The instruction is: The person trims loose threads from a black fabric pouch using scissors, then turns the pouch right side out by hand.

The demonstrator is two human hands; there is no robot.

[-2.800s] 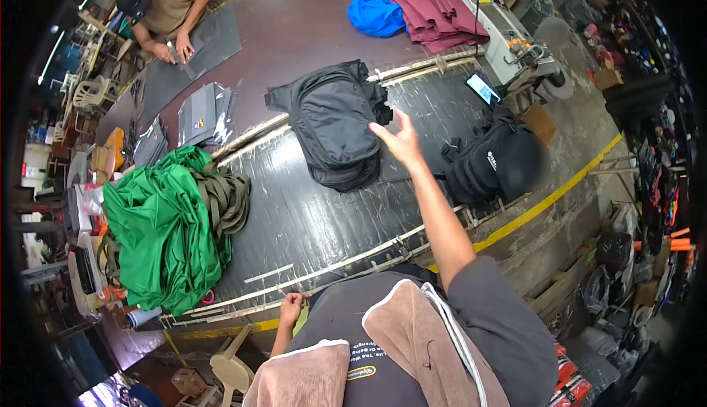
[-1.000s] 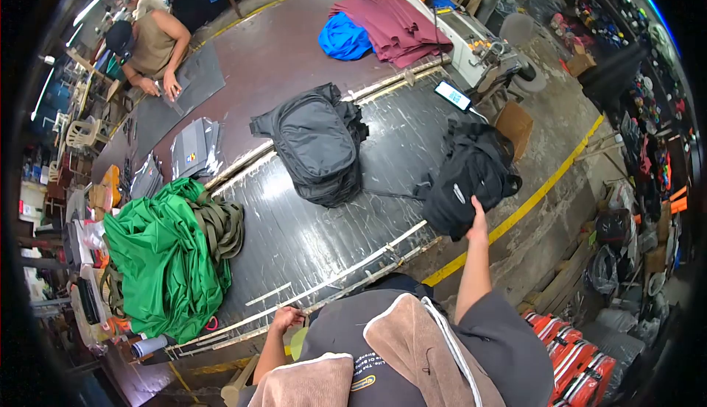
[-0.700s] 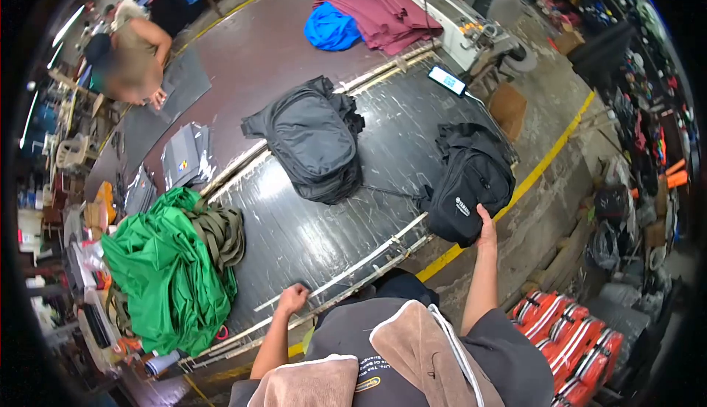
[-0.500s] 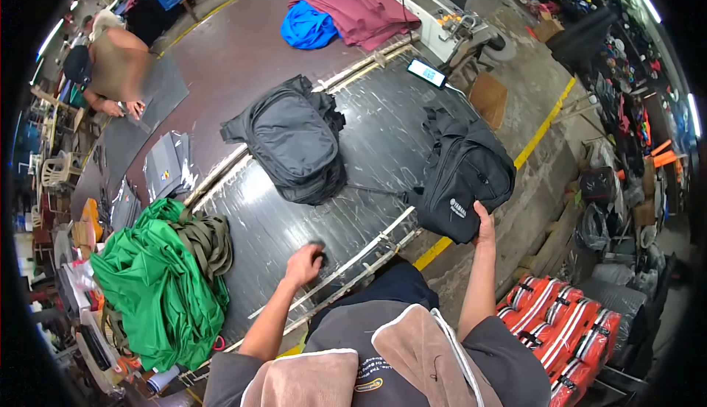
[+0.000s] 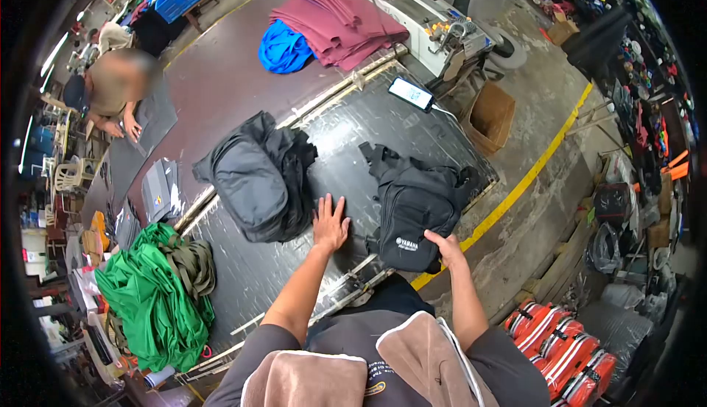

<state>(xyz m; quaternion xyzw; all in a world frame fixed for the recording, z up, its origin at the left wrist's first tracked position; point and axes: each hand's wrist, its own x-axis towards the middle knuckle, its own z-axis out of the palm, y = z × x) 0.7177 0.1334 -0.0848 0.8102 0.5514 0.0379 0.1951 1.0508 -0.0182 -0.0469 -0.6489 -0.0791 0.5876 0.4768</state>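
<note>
The Yamaha bag (image 5: 414, 207) is matt cloth, the tabletop (image 5: 254, 278) glossy.

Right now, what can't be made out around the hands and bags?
Head view, right hand: most fingers of its grip are hidden by the YAMAHA bag.
Head view, left hand: palm hidden by the back of the hand.
Head view, line under the YAMAHA lettering: too small to read.
Head view, other black bag: underside hidden by its own bulk.
Head view, phone: screen details too small.
</note>
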